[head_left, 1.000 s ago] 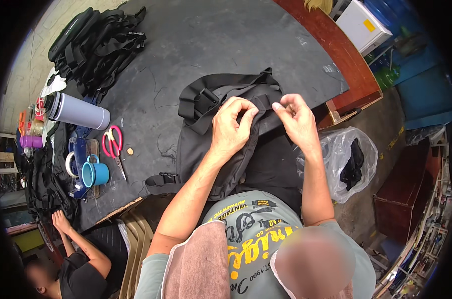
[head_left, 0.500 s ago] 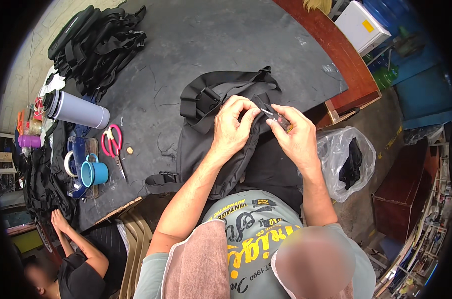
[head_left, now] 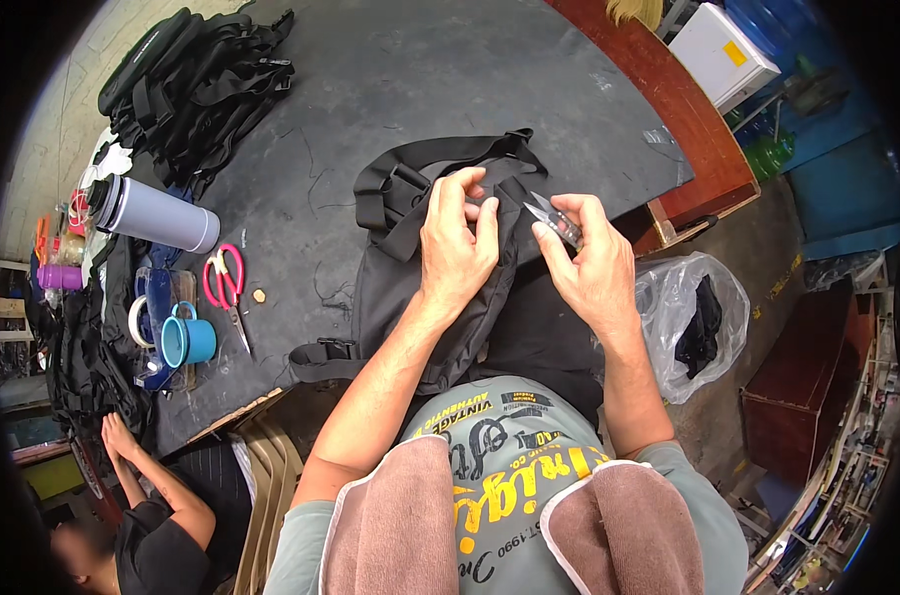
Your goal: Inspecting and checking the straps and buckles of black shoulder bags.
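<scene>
Pinched in the left hand, the black bag droops off the dark table, soft and light; best held by seams. Right hand grips small thread snips beside the bag

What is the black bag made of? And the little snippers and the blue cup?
The black bag looks like woven fabric, probably nylon or polyester: matte, soft folds, flat webbing straps. The little snippers in the right hand look like metal: thin, grey and glinting. The blue cup looks like plastic, with its smooth, even teal colour, though enamel or ceramic is possible.
</scene>
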Demonstrator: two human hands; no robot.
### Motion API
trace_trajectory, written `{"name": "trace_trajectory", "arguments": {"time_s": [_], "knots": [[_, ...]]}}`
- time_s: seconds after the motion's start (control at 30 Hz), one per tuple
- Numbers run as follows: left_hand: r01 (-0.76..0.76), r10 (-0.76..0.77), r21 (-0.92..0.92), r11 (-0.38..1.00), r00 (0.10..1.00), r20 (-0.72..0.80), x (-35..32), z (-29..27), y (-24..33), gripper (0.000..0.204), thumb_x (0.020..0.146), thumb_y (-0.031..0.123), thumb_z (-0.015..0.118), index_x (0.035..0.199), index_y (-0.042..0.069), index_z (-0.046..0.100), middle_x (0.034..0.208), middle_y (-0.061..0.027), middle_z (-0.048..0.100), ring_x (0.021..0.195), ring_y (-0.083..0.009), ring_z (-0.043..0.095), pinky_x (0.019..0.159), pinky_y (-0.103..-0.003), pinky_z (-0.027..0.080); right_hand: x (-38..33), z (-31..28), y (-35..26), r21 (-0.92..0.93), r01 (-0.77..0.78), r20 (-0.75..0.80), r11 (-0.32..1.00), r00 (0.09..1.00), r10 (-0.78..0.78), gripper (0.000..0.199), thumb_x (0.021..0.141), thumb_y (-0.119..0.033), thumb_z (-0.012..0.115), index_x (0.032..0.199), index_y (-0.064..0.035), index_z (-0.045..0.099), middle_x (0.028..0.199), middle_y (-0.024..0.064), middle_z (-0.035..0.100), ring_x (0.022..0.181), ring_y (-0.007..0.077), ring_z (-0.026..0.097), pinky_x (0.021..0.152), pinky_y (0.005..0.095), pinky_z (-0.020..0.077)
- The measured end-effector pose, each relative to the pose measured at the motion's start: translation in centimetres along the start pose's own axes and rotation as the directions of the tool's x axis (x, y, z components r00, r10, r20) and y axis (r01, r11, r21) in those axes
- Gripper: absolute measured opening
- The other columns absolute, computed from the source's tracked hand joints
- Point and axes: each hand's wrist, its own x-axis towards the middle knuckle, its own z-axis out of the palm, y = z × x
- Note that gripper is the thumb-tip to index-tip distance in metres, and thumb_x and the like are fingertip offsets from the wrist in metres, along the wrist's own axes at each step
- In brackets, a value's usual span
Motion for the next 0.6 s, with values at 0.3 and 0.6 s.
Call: {"name": "trace_trajectory", "arguments": {"time_s": [0.3, 0.6], "knots": [[-0.004, 0.003, 0.063, 0.998, 1.000, 0.012, 1.5, -0.6, -0.3, 0.008, 0.106, -0.002, 0.080, 0.112, -0.001, 0.077, 0.111, -0.0106, 0.073, 0.076, -0.0159, 0.079, 0.067, -0.032, 0.064, 2.1, 1.4, -1.2, -0.091, 0.246, 0.067, 0.965, 0.968, -0.240, 0.024, 0.100, -0.016, 0.089, 0.120, -0.0093, 0.077, 0.105, 0.0088, 0.082, 0.090, 0.0282, 0.082, 0.080, 0.0428, 0.0648], [-0.073, 0.073, 0.053, 0.996, 0.997, 0.007, 1.0, -0.4, -0.7, 0.009, 0.103, -0.004, 0.082, 0.109, 0.000, 0.077, 0.103, -0.0061, 0.073, 0.076, -0.0111, 0.076, 0.067, -0.027, 0.062, 3.5, 2.3, 1.6, -0.137, 0.294, 0.128, 0.946, 0.952, -0.278, 0.026, 0.100, -0.018, 0.091, 0.123, -0.0088, 0.081, 0.113, 0.0085, 0.086, 0.095, 0.0301, 0.085, 0.084, 0.0413, 0.0660]]}}
